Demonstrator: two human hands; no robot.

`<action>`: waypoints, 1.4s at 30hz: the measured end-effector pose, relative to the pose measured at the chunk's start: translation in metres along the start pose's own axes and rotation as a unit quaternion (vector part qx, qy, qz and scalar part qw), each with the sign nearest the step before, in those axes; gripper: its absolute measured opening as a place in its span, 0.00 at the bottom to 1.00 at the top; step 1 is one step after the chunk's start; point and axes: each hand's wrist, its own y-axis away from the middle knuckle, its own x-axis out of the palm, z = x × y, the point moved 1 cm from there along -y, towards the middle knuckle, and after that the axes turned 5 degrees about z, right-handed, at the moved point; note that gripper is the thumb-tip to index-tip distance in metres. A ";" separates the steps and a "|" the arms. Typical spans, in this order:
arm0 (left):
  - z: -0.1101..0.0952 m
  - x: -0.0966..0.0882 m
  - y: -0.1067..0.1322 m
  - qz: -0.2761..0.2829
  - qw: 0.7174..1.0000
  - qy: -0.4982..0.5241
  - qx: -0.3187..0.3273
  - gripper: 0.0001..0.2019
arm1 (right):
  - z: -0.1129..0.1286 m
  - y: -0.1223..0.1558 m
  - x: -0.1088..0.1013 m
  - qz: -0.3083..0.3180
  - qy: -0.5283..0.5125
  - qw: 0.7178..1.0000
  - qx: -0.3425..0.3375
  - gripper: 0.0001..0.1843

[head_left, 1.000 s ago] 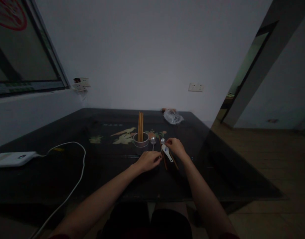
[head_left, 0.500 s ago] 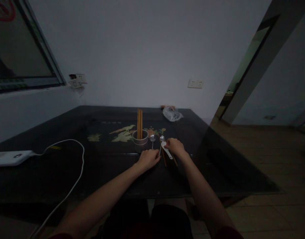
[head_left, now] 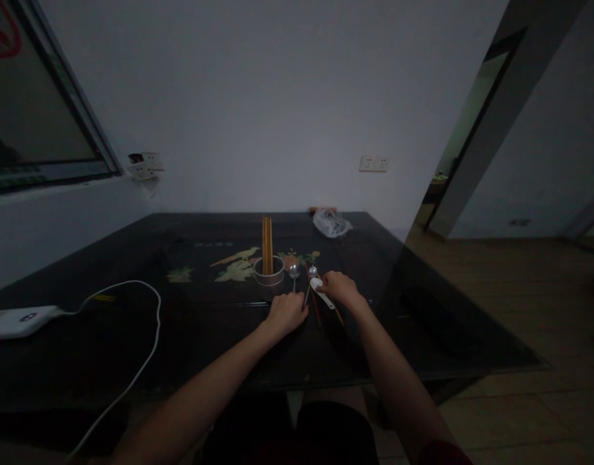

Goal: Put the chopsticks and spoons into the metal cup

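My left hand (head_left: 286,312) rests on the dark table with curled fingers. The handle of one metal spoon (head_left: 313,271) runs down to its fingertips, and a second metal spoon (head_left: 294,271) has its handle end hidden behind the hand. My right hand (head_left: 339,285) pinches the bowl edge of a white spoon (head_left: 327,299), whose handle points toward me. Chopsticks (head_left: 317,313) lie beneath and beside the white spoon, partly covered. Just left of the spoons stands a round metal cup (head_left: 269,281) with several upright chopsticks (head_left: 267,242) in it.
A crumpled clear plastic bag (head_left: 332,223) lies at the table's (head_left: 219,349) back edge by the wall. On the left, a white device (head_left: 20,323) has a white cable (head_left: 158,323) looping across the table and over the front edge. Sockets (head_left: 373,163) are on the wall.
The view has shifted slightly, so everything sits a little further left. Both hands keep nearly the same places among the spoons, with no clear movement of the utensils.
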 end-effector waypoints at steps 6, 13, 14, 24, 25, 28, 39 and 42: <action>0.000 -0.001 0.002 0.011 1.000 -0.005 -0.006 0.13 | -0.001 0.005 -0.001 0.045 0.031 0.998 0.016 0.19; 0.000 0.001 0.000 0.001 1.000 -0.004 -0.003 0.16 | 0.000 0.009 0.000 0.072 0.052 0.996 -0.001 0.22; 0.000 0.001 0.000 0.003 1.000 -0.004 -0.004 0.16 | 0.000 0.008 0.001 0.073 0.053 0.996 -0.003 0.22; 0.002 0.004 -0.005 0.012 1.000 0.009 -0.021 0.15 | -0.003 0.001 0.005 0.056 0.021 0.998 0.014 0.20; 0.002 0.004 -0.005 0.014 1.000 0.012 -0.023 0.15 | -0.004 0.001 0.004 0.054 0.019 0.998 0.014 0.19; 0.002 0.003 -0.006 0.018 0.999 0.017 -0.027 0.16 | -0.009 0.000 0.001 0.038 0.011 0.999 0.023 0.18; 0.004 0.001 -0.006 0.025 0.998 0.054 -0.030 0.15 | -0.034 -0.002 -0.008 0.013 -0.005 0.994 0.110 0.24; 0.005 0.004 -0.008 0.019 0.997 0.064 -0.030 0.14 | -0.035 -0.002 -0.007 0.012 -0.005 0.993 0.114 0.24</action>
